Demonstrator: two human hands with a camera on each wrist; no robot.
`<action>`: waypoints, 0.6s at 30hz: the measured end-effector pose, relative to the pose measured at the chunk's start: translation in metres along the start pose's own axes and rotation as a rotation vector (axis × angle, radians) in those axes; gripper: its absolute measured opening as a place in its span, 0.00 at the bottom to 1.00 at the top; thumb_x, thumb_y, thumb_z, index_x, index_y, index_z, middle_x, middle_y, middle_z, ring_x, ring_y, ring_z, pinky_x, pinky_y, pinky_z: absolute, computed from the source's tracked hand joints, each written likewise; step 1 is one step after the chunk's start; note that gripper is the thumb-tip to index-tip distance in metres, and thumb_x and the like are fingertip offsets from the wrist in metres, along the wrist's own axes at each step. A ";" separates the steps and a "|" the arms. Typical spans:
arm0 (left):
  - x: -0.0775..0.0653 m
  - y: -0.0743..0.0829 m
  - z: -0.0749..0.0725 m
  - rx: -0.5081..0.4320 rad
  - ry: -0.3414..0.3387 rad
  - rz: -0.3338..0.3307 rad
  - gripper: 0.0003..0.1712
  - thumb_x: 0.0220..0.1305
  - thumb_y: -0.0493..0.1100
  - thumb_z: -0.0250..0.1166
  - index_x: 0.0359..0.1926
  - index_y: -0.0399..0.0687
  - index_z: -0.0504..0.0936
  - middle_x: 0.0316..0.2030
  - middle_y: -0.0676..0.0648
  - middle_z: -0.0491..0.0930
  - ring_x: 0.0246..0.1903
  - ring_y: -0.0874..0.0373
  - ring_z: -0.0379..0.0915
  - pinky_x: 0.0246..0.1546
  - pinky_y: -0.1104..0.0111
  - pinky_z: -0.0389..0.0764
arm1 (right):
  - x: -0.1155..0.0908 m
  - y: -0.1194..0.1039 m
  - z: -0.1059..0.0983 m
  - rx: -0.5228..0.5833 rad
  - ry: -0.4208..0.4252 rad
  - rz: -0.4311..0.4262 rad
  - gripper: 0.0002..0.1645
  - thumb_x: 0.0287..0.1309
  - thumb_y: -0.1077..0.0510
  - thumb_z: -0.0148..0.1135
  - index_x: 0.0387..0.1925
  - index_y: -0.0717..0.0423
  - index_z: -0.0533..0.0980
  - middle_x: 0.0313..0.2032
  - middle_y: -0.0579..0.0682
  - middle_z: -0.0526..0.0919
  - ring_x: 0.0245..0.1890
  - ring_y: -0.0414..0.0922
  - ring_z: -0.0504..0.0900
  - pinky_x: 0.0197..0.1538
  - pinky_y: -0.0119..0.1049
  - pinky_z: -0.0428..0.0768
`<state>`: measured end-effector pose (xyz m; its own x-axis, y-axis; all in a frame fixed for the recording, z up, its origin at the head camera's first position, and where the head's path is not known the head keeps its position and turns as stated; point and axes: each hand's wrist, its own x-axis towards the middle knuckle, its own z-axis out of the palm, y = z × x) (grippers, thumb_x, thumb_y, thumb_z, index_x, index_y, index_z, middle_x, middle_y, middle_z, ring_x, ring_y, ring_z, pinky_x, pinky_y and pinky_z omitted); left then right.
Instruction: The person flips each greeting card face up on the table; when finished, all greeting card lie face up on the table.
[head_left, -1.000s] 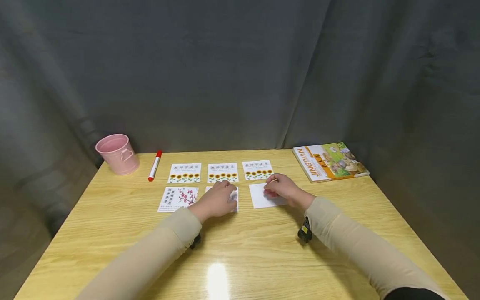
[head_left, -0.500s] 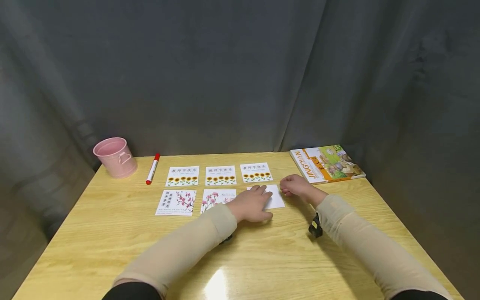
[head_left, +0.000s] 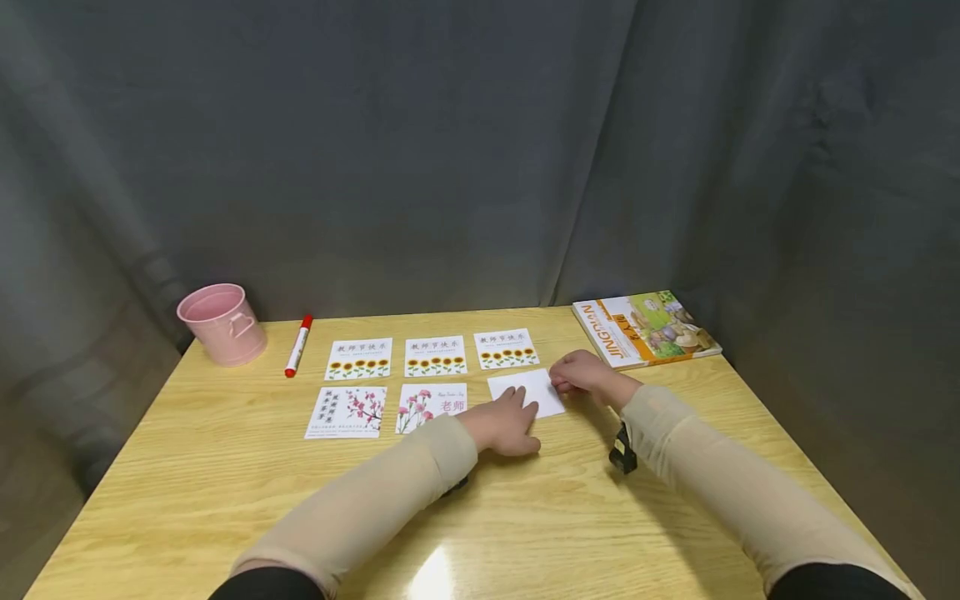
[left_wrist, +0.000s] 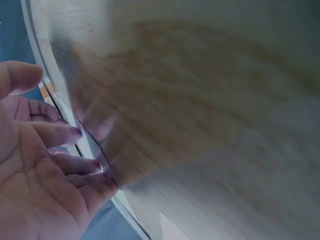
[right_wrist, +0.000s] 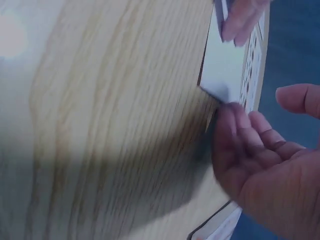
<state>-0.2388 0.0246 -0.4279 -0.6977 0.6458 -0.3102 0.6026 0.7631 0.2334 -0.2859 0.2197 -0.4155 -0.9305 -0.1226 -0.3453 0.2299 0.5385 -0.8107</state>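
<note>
A white card (head_left: 536, 385), its upper face blank, lies at the right end of the nearer row. My left hand (head_left: 504, 425) rests on its left part with the fingers fairly straight. At the card's right edge is my right hand (head_left: 588, 372), its fingertips touching there. The right wrist view shows that hand's thumb (right_wrist: 297, 99) apart from its bent fingers. Left of the blank card lie a card with pink carnations (head_left: 420, 407), partly behind my left arm, and a card with pink blossoms (head_left: 347, 412).
Three sunflower cards (head_left: 436, 357) form the farther row. A pink bucket (head_left: 228, 332) and a red-capped marker (head_left: 298, 346) stand and lie at the back left. A book (head_left: 647, 328) lies at the back right, before a grey curtain (head_left: 405, 158).
My left hand has moved right, off the carnation card and onto the blank card. My right hand has moved from over the blank card to its right edge.
</note>
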 end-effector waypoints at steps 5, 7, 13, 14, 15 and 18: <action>-0.003 -0.001 0.001 0.007 -0.020 0.002 0.42 0.74 0.60 0.55 0.81 0.46 0.57 0.80 0.34 0.46 0.79 0.42 0.41 0.76 0.59 0.52 | 0.006 0.010 -0.001 0.174 -0.032 0.034 0.17 0.72 0.65 0.53 0.54 0.77 0.73 0.31 0.48 0.79 0.30 0.36 0.79 0.38 0.28 0.82; -0.004 -0.001 0.001 0.008 -0.028 0.008 0.43 0.75 0.60 0.55 0.81 0.46 0.56 0.80 0.35 0.45 0.79 0.42 0.39 0.76 0.60 0.50 | 0.007 0.014 -0.001 0.195 -0.037 0.060 0.18 0.73 0.66 0.54 0.56 0.77 0.72 0.33 0.49 0.80 0.30 0.36 0.79 0.37 0.27 0.82; -0.002 -0.003 0.005 0.021 -0.033 0.022 0.44 0.74 0.59 0.56 0.82 0.48 0.54 0.81 0.36 0.42 0.80 0.43 0.37 0.77 0.62 0.47 | 0.007 0.022 0.001 0.168 -0.045 0.083 0.13 0.73 0.67 0.55 0.53 0.72 0.73 0.32 0.51 0.79 0.29 0.38 0.78 0.33 0.27 0.81; -0.001 -0.005 0.006 0.023 -0.032 0.025 0.44 0.74 0.59 0.56 0.82 0.48 0.55 0.81 0.36 0.43 0.80 0.44 0.37 0.77 0.61 0.48 | 0.007 0.023 0.001 0.173 -0.049 0.082 0.11 0.72 0.67 0.55 0.51 0.71 0.73 0.31 0.50 0.79 0.28 0.38 0.78 0.33 0.27 0.81; -0.001 -0.006 0.006 0.018 -0.031 0.029 0.43 0.74 0.58 0.56 0.82 0.48 0.55 0.81 0.36 0.43 0.80 0.44 0.38 0.77 0.61 0.48 | 0.006 0.024 0.001 0.177 -0.057 0.079 0.10 0.72 0.67 0.56 0.51 0.70 0.73 0.30 0.50 0.79 0.27 0.37 0.78 0.32 0.27 0.81; 0.000 -0.015 0.003 -0.035 -0.020 0.059 0.39 0.76 0.55 0.54 0.80 0.47 0.59 0.80 0.35 0.45 0.79 0.44 0.40 0.77 0.60 0.48 | 0.005 0.027 0.000 0.193 -0.090 0.046 0.09 0.72 0.67 0.56 0.50 0.69 0.72 0.28 0.50 0.80 0.25 0.37 0.78 0.30 0.27 0.80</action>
<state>-0.2459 0.0132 -0.4343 -0.6533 0.6893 -0.3130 0.6284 0.7244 0.2835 -0.2844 0.2334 -0.4391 -0.8903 -0.1804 -0.4180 0.3301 0.3766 -0.8656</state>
